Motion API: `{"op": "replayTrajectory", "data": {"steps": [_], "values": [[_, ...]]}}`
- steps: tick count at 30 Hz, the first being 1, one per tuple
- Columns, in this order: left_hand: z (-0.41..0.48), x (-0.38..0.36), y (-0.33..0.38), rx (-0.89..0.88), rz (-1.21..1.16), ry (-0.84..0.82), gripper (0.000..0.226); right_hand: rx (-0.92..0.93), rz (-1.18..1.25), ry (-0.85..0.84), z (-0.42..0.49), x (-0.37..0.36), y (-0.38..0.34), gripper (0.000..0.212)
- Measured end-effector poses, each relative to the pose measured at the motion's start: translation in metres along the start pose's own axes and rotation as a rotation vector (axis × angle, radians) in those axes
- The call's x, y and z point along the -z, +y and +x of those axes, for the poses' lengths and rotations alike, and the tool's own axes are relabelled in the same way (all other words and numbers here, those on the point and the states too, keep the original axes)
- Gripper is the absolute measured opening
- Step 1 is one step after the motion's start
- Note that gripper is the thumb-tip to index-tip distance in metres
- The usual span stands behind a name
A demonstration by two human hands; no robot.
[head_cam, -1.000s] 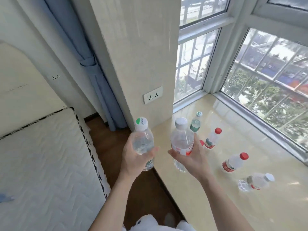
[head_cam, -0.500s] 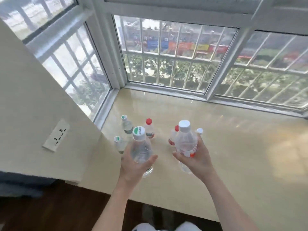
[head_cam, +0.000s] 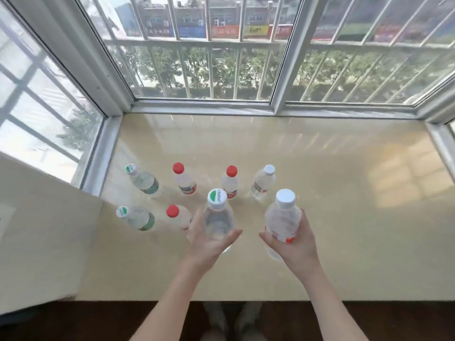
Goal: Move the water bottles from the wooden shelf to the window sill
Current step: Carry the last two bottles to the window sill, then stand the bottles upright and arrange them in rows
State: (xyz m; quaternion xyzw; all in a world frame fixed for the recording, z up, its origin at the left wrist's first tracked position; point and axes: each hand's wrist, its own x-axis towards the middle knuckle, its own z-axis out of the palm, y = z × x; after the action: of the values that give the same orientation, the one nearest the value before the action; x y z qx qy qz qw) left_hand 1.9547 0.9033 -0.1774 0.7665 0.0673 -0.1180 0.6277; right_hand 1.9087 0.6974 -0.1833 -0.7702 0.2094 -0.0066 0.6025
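The left hand [head_cam: 209,242] grasps the left bottle [head_cam: 218,219] and the right hand [head_cam: 293,244] grasps the right bottle [head_cam: 283,219]. Both bottles are upright over the near part of the sill [head_cam: 332,205]; I cannot tell if their bases touch it. Just beside the left hand stands a red-cap bottle [head_cam: 178,216], and left of it a green-cap bottle [head_cam: 136,217]. Behind them a row of four bottles [head_cam: 230,182] stands, each apart from the others. The sill is glossy beige and reflects light. Barred windows [head_cam: 209,70] close it on three sides, with trees outside. A beige wall [head_cam: 37,230] is at left, and a dark floor [head_cam: 73,321] below.
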Motion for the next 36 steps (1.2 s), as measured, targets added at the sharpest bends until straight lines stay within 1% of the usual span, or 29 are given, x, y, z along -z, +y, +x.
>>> {"op": "replayTrajectory", "data": {"steps": [2,5,7,9,13,16,19,23,26,29,36], "values": [[0.013,-0.011,-0.023,0.006,0.027,-0.002,0.065,-0.016,0.020,0.025,0.015,-0.005,0.022,0.060],[0.032,-0.029,-0.060,0.051,0.020,0.016,0.061,-0.046,0.035,0.008,0.042,-0.013,0.067,0.066],[0.047,-0.041,-0.087,0.082,0.021,0.033,0.064,-0.061,0.026,0.002,0.060,-0.020,0.097,0.070],[0.062,-0.050,-0.110,0.098,0.022,0.052,0.063,-0.081,0.023,0.004,0.075,-0.026,0.123,0.070],[0.085,-0.062,-0.132,0.071,0.069,0.065,0.065,-0.104,0.013,-0.010,0.098,-0.033,0.158,0.068],[0.098,-0.066,-0.144,0.054,0.100,0.056,0.061,-0.069,0.008,-0.018,0.113,-0.036,0.171,0.073],[0.105,-0.067,-0.153,0.022,0.112,0.036,0.064,-0.048,0.027,-0.016,0.124,-0.038,0.177,0.074],[0.107,-0.066,-0.158,0.004,0.117,-0.004,0.065,-0.053,0.024,-0.045,0.127,-0.042,0.184,0.075],[0.106,-0.065,-0.162,-0.039,0.137,-0.020,0.069,-0.061,0.023,-0.064,0.127,-0.042,0.189,0.079],[0.107,-0.064,-0.165,-0.071,0.154,-0.050,0.071,-0.067,0.023,-0.086,0.130,-0.042,0.192,0.079],[0.110,-0.057,-0.170,-0.066,0.202,-0.136,0.076,-0.028,-0.031,-0.170,0.131,-0.039,0.189,0.086]]}}
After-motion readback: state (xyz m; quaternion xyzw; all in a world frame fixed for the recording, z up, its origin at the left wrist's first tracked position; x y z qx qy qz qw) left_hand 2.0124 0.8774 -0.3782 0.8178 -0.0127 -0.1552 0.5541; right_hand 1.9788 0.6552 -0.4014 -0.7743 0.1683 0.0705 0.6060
